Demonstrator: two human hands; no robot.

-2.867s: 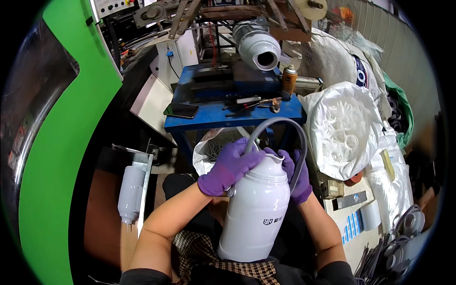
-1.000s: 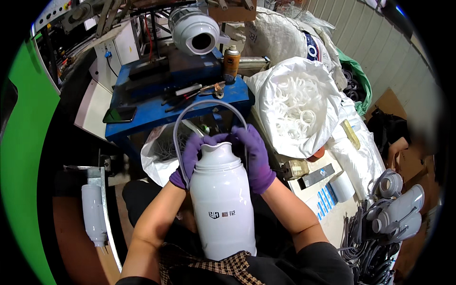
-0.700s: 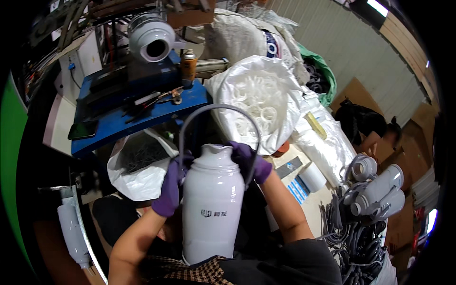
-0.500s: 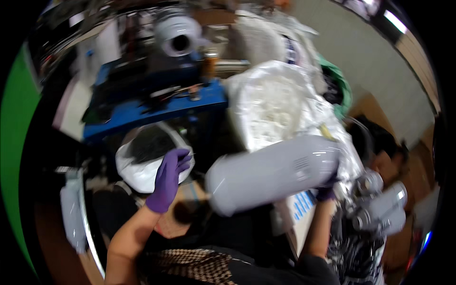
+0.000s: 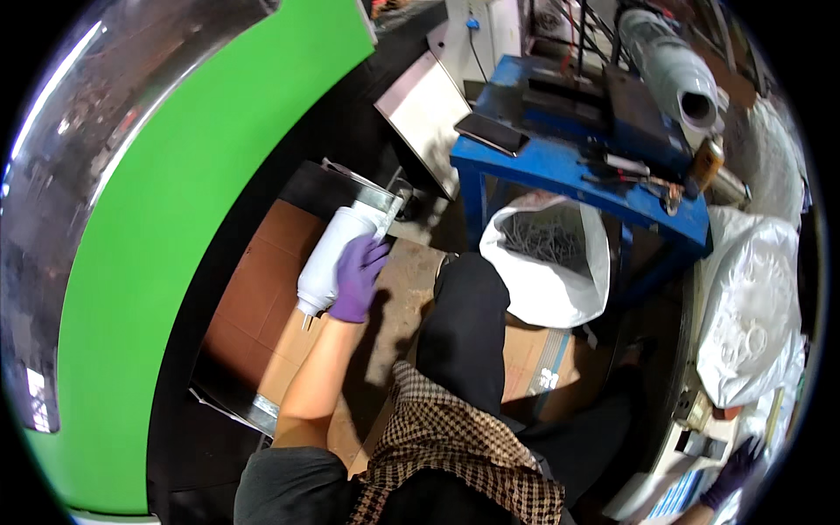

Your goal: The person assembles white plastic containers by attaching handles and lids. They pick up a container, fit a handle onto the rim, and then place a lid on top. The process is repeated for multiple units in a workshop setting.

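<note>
**Left hand closes on a white bottle**

At far left curves a green panel (image 5: 175,201). Beside it, the left hand (image 5: 357,278), in a purple glove, wraps its fingers round a white bottle (image 5: 331,258) lying tilted over brown cardboard (image 5: 254,306). A full-palm grip near the bottle's middle would keep it from slipping. Farther right sits a white bag (image 5: 547,262) under a blue bench (image 5: 577,166). At the lower right edge, the right hand (image 5: 735,472) reaches away; its grip cannot be made out.

You're in a workshop: blue steel workbench (image 5: 560,171) with hand tools along its right edge, big green machine housing (image 5: 175,227) at left, white sacks (image 5: 752,306) of parts, cardboard sheets (image 5: 262,289) on the floor.
</note>
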